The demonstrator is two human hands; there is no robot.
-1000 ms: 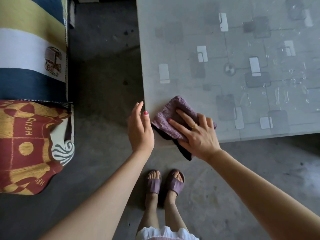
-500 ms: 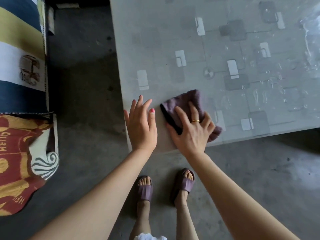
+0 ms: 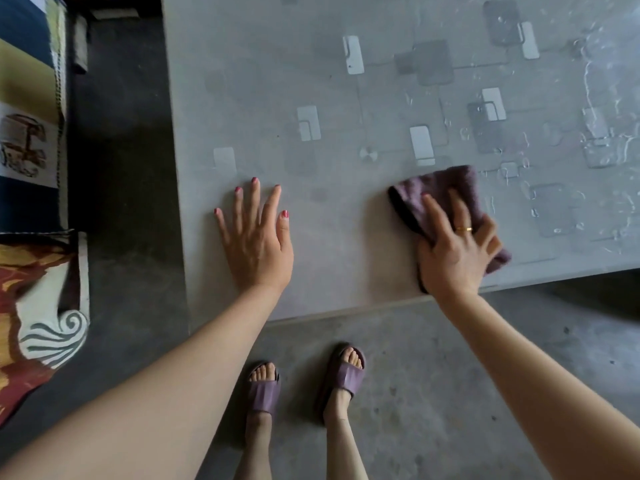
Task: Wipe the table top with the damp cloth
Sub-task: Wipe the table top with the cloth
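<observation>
One fuzzy purple cloth (image 3: 446,199) lay under the right hand (image 3: 457,251), fingers spread; the left hand (image 3: 258,247), at nine o'clock, splayed flat on the glossy table top (image 3: 277,81).

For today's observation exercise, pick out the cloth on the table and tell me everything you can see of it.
The cloth is a mauve-purple piece of fuzzy, towel-like fabric, bunched or folded rather than spread flat, with a dark edge showing along its left side. It lies on the grey patterned table top close to the near edge. The right hand presses on it with fingers spread, covering its near half; a ring shows on one finger. Water streaks glint on the table beyond it. Whether it is damp cannot be seen.
</observation>
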